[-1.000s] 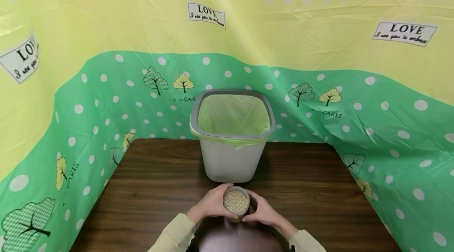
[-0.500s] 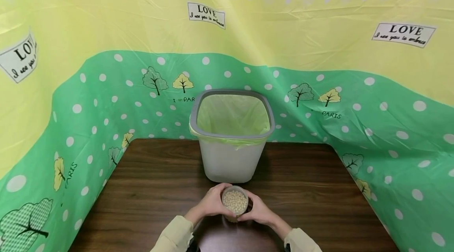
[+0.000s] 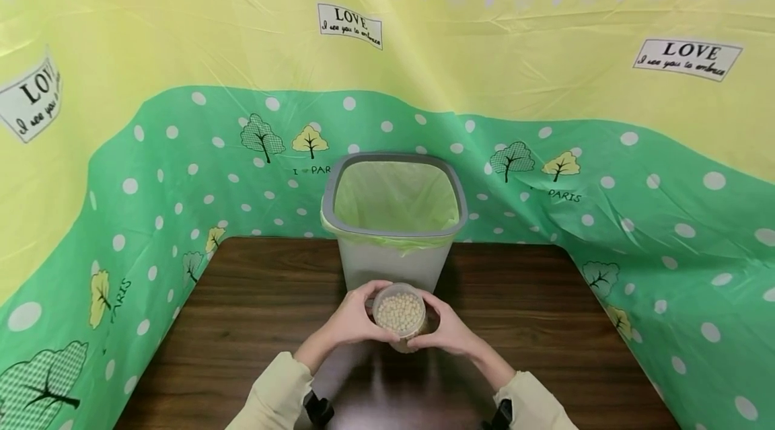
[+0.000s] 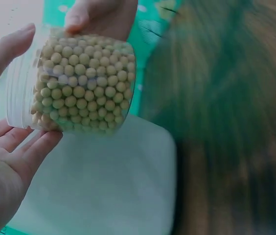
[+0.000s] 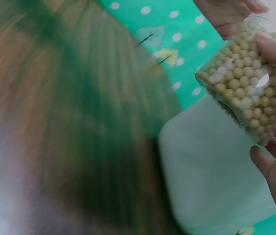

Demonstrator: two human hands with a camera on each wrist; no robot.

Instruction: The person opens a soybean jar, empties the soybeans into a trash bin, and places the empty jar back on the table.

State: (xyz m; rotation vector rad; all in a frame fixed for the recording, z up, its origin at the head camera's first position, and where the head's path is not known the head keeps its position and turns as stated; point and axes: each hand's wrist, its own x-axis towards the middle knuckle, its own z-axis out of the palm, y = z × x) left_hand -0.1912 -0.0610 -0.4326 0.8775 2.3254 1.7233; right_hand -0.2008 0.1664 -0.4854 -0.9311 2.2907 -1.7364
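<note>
Between both hands a clear jar of soybeans [image 3: 399,312] is held up off the table, in front of the bin. Round pale beans fill it, and its translucent rim end faces up toward the head camera. My left hand [image 3: 351,317] grips the jar's left side, thumb near and fingers on the far side; the left wrist view shows the jar [image 4: 84,83] across that hand. From the right, my right hand [image 3: 453,328] grips the other side, its thumb along the near edge. In the right wrist view the beans [image 5: 245,78] press against the clear wall.
A grey-rimmed bin [image 3: 393,258] with a green liner bag stands behind the jar on the dark wooden table [image 3: 272,322]. A yellow and green patterned curtain [image 3: 254,46] surrounds the table at the back and sides.
Both hands have lifted the jar from the table and moved it up and forward, so that it now overlaps the lower front of the bin in the head view.
</note>
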